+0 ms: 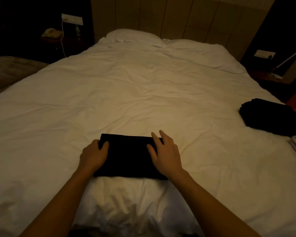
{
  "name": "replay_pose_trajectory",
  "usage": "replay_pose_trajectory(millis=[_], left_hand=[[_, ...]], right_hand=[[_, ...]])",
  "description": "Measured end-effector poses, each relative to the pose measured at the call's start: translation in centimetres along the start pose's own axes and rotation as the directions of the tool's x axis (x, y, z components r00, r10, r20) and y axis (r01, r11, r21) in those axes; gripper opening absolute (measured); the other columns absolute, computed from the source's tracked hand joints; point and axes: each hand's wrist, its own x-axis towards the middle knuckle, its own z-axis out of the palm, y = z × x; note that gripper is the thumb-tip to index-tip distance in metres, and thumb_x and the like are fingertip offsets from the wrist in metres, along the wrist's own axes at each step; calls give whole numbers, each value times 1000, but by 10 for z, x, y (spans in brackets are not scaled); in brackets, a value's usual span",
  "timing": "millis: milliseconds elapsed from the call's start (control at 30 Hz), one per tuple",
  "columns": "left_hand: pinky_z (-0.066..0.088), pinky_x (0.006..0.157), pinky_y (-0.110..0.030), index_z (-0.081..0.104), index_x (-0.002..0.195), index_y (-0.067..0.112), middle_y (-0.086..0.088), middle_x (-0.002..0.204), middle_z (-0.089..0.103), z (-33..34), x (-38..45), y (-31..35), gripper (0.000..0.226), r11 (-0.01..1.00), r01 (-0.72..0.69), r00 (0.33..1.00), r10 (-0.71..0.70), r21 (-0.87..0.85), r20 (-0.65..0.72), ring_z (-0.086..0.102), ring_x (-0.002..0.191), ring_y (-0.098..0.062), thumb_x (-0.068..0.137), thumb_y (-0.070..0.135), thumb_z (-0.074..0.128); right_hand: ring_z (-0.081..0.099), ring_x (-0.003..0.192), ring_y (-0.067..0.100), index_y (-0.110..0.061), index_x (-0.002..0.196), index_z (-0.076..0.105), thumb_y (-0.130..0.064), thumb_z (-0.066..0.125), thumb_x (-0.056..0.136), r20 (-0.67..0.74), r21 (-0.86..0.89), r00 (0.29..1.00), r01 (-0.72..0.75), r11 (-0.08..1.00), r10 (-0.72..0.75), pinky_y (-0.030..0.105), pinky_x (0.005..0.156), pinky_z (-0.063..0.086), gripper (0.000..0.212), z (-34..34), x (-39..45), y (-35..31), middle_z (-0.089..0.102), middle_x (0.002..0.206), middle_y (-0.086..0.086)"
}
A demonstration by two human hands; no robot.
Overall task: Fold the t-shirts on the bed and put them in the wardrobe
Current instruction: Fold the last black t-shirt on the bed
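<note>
A black t-shirt (pixel 129 155), folded into a flat rectangle, lies on the white bed (pixel 143 93) near its foot. My left hand (pixel 94 155) grips the shirt's left edge, thumb on top and fingers curled round the edge. On the shirt's right end rests my right hand (pixel 164 152), its fingers spread and fairly straight. A stack of folded black t-shirts (pixel 272 117) sits at the bed's right edge, apart from both hands.
Two white pillows (pixel 133 35) lie at the headboard. A dark nightstand with a phone (pixel 51 33) and a hanging cable stands at the far left. Another nightstand (pixel 270 72) is at the far right. A brown seat (pixel 10 71) adjoins the bed's left side.
</note>
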Motion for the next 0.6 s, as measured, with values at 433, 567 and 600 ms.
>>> replay_pose_trajectory(millis=[433,567,600], left_hand=[[45,91,-49,41,146,5,-23,135,49,8,-11,1,52,926,-208,939,279,314,-200,48,118,-42,101,31,45],[43,99,-51,46,146,15,-16,146,47,17,-15,15,66,795,-461,850,524,394,-63,42,133,-38,95,50,26],[38,104,-50,43,149,20,-12,152,42,23,-16,14,72,787,-467,862,507,403,11,36,140,-34,92,57,18]], right_hand=[[26,145,28,-20,154,28,-68,2,90,-24,35,997,-67,997,68,40,116,24,84,8,-6,15,28,159,11],[28,144,29,-20,152,32,-62,8,91,-18,0,1000,-21,1000,21,41,114,26,78,14,2,7,31,157,11],[23,146,27,-24,153,29,-63,3,88,35,-28,999,-32,999,33,40,116,22,81,19,0,7,27,159,8]])
